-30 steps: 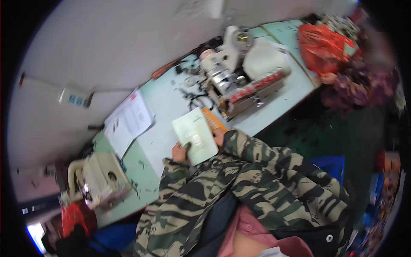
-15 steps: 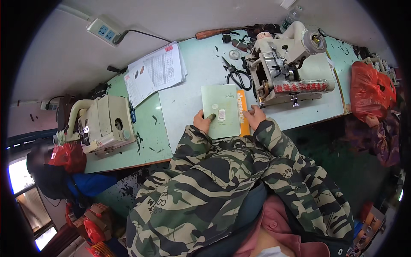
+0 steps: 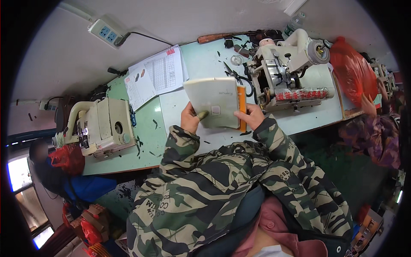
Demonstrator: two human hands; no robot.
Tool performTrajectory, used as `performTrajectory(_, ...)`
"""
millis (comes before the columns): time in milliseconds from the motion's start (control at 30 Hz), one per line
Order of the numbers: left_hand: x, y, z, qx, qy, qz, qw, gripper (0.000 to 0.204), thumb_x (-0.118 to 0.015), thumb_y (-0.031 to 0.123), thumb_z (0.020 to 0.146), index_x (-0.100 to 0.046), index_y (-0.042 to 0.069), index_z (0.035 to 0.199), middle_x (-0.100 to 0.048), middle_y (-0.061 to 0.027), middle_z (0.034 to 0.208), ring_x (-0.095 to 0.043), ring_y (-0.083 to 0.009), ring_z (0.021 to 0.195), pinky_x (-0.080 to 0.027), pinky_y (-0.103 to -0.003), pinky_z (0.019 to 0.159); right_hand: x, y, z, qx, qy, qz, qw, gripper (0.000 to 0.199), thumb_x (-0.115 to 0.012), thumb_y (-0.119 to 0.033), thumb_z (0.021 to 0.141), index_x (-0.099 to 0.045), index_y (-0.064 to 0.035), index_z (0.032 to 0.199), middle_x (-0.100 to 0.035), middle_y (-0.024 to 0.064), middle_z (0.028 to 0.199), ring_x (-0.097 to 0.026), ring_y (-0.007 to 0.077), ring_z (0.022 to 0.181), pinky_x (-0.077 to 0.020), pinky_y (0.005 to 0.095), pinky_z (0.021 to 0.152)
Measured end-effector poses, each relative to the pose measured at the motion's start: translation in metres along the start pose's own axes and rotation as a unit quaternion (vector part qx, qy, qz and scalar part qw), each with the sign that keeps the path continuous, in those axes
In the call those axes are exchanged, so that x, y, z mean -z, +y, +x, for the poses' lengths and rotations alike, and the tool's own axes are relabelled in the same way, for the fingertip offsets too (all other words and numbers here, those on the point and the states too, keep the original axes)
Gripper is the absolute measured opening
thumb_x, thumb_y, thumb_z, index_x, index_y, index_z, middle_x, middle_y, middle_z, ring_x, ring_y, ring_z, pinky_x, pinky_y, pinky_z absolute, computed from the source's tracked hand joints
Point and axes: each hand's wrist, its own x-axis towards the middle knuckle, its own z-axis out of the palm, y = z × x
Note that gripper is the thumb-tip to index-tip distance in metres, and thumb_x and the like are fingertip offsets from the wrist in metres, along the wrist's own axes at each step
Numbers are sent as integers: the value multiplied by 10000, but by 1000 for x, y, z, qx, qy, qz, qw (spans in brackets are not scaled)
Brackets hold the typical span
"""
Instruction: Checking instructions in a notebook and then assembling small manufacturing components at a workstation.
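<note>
A pale grey-green notebook is held between my two hands above the white table top, its upper edge a little fanned. My left hand closes on its left side, the thumb lying on the cover. An orange booklet shows along the right side, behind the pale notebook. My right hand pinches that right side with the thumb in front; its other fingers are partly hidden. Black-handled scissors lie just beyond the booklet, partly covered by it.
A cream sewing machine stands to the right, another machine to the left. Printed sheets lie at the back left. At the far right, another person's hand touches a red plastic bag. Dark scraps litter the table.
Both hands have lifted the pale notebook and orange booklet, and the notebook has tilted and shifted left. The red bag at the right has moved farther back with the other person's hand.
</note>
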Motion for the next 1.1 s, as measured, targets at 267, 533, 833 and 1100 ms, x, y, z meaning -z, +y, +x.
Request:
performTrajectory(267, 55, -18, 9, 145, 106, -96, 979, 359, -591, -58, 759, -486, -27, 1101, -589, -142, 973, -602, -239, 839, -530, -348, 720, 46, -22, -5, 27, 178, 185, 966, 216, -597, -110, 824, -592, 38, 981, -639, 92, 869, -605, 122, 736, -492, 254, 657)
performTrajectory(533, 98, -49, 19, 33, 116, -9, 993, 418, -592, 213, 811, -475, -19, 1138, -563, -137, 1036, -561, -261, 881, -480, -357, 750, 31, 56, 12, -83, 98, 75, 989, 313, -646, -201, 789, -588, 20, 1004, -634, 61, 775, -592, 133, 656, -496, 283, 634)
performTrajectory(833, 12, -5, -4, 130, -36, -238, 962, 445, -517, 207, 855, -401, -17, 1222, -516, -159, 1162, -540, -286, 1022, -460, -421, 881, -11, 1, 11, -68, 110, 18, 991, 476, -579, -216, 815, -433, 47, 1184, -592, 139, 1019, -590, 201, 775, -467, 325, 690)
performTrajectory(1100, -35, -33, -24, 54, -95, 193, 975, 882, -747, 165, 657, -194, -4, 1323, -321, -181, 1295, -451, -300, 1101, -480, -355, 782, -14, 60, 26, -96, 118, 262, 953, 325, -516, -179, 818, -572, 52, 1039, -631, 128, 926, -606, 185, 811, -467, 294, 734)
